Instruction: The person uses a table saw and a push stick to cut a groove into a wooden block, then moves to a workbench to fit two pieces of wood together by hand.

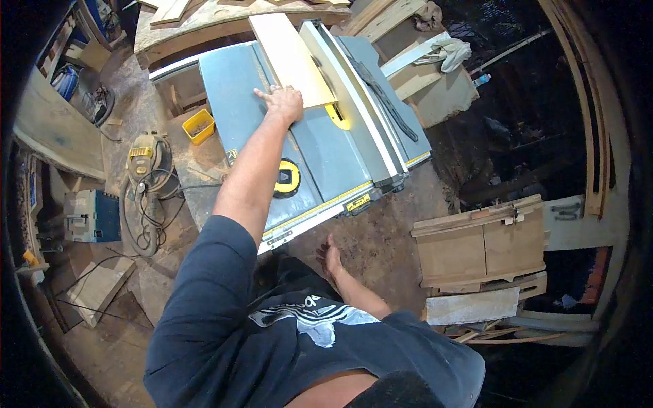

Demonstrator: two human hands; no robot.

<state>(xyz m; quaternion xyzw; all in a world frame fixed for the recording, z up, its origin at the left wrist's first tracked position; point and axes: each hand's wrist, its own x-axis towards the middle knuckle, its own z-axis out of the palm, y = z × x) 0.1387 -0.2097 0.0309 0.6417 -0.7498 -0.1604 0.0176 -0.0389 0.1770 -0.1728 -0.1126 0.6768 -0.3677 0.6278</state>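
Observation:
A pale wooden board (292,58) lies on the grey table of a table saw (231,75), along the left side of the rip fence (350,98). My left hand (281,103) is at the board's near left edge, touching it, with fingers spread toward the left. The board's near end reaches the yellow throat plate (340,121); the blade itself is hard to make out. On the saw table near its front edge sits a yellow and black tape measure (286,178). Low in front of the saw, my right hand (331,257) hangs with loosely spread fingers and nothing in it.
A yellow bin (198,127) and a corded power tool with a hose (149,160) are left of the saw. A blue-grey case (93,216) stands farther left. Stacked boards (479,245) are at right. Behind the saw is a wooden bench (197,34); a black push stick (388,102) lies beyond the fence.

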